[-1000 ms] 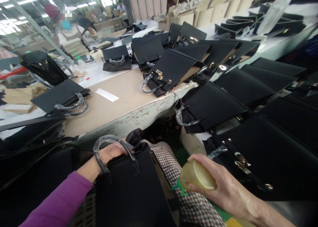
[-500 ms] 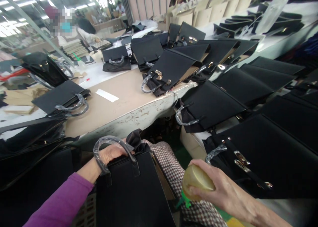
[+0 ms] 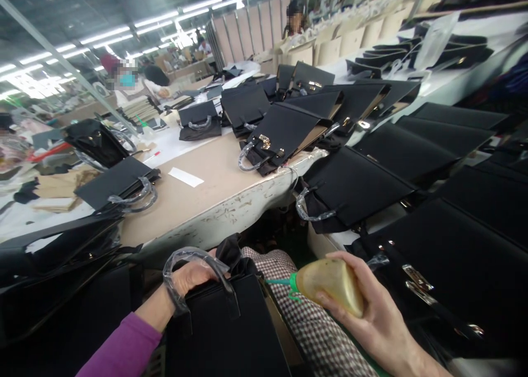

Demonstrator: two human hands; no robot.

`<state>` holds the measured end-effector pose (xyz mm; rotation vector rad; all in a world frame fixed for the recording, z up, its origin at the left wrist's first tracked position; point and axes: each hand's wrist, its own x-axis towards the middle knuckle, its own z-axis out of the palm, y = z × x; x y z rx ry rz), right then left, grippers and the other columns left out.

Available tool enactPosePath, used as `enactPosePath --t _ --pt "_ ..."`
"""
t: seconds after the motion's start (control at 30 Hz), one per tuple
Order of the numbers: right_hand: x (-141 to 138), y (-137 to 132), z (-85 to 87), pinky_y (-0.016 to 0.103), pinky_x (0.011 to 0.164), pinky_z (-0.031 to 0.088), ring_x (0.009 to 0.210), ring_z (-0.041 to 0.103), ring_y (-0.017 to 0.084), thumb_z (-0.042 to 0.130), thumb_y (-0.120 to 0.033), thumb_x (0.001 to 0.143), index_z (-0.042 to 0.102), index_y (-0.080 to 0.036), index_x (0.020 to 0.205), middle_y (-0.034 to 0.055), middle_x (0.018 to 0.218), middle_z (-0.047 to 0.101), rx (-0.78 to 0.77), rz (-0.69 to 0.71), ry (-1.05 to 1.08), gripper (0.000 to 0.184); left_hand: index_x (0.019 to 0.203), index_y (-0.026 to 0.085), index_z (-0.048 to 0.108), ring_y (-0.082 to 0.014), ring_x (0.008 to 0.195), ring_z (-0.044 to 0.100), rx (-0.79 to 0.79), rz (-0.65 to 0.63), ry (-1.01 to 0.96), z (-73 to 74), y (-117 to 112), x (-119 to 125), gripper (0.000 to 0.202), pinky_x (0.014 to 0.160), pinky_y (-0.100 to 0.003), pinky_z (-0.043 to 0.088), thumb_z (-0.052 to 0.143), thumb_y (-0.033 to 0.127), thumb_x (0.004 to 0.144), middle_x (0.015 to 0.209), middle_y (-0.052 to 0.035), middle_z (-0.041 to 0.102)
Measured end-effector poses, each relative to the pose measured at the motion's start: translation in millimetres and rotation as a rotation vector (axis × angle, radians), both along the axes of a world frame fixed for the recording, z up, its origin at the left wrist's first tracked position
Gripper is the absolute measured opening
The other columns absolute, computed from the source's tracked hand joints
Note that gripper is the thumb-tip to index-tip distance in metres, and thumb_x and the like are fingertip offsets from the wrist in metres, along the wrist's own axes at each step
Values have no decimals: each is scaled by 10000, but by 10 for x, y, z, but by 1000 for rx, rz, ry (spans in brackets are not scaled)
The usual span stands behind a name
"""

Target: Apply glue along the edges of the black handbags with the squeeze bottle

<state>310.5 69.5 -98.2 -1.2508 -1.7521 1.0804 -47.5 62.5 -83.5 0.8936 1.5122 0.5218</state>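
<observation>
A black handbag (image 3: 223, 327) stands upright at my lap, its plastic-wrapped handle (image 3: 181, 256) looped over my left wrist. Reaching through that handle, my left hand (image 3: 193, 278) is closed on the bag's top by the bunched dark lining (image 3: 231, 253); its fingertips are hidden. My right hand (image 3: 371, 305) is wrapped round a squeeze bottle (image 3: 330, 283) of yellowish liquid. The bottle lies nearly level, and its thin green nozzle (image 3: 280, 282) points left at the bag's open side edge, close to the upper corner. Whether the tip touches the edge, I cannot tell.
Several black handbags (image 3: 284, 132) lie on the worktable (image 3: 214, 162) ahead. More bags (image 3: 363, 184) overlap along the right side, and others (image 3: 53, 245) are stacked at left. A white strip (image 3: 185, 176) lies on the table. Across it is a co-worker in a face covering (image 3: 134, 85).
My right hand has raised the bottle and turned its nozzle from pointing down to pointing left at the bag's upper edge. The left hand keeps its hold. The view has tilted up.
</observation>
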Motion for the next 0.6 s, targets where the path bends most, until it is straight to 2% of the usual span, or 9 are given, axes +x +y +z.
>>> enactPosePath --t 0.13,0.27,0.47,0.53,0.6 --pt "-60 13 -40 375 794 624 919 720 270 737 -484 970 488 -327 1373 57 1165 686 176 45 -62 499 948 193 729 -240 788 591 11 -35 3 -21 5 -15 412 844 -399 502 744 301 551 748 26 680" --pt "-75 31 25 365 855 622 979 712 271 720 -418 981 430 -339 1412 67 1214 654 254 144 -102 525 977 184 738 -261 800 620 20 -61 7 -24 8 -11 431 855 -420 515 749 329 571 786 1 713" --pt "22 -11 72 347 808 620 954 726 257 691 -271 940 388 -350 1437 56 1181 675 244 281 -148 587 974 192 771 -286 853 624 26 -119 38 -32 29 -20 425 888 -437 520 746 327 572 734 7 697" --pt "56 -38 97 337 787 613 944 734 249 687 -266 941 405 -363 1426 44 1170 693 230 293 -144 570 972 193 774 -290 849 623 25 -133 42 -40 34 -24 425 876 -437 525 748 341 574 716 4 693" --pt "81 -59 143 341 769 606 914 738 247 734 -325 942 471 -362 1385 32 1155 714 163 270 -131 517 972 195 773 -287 839 629 24 -139 49 -52 27 -28 417 883 -437 526 760 348 585 718 2 696"
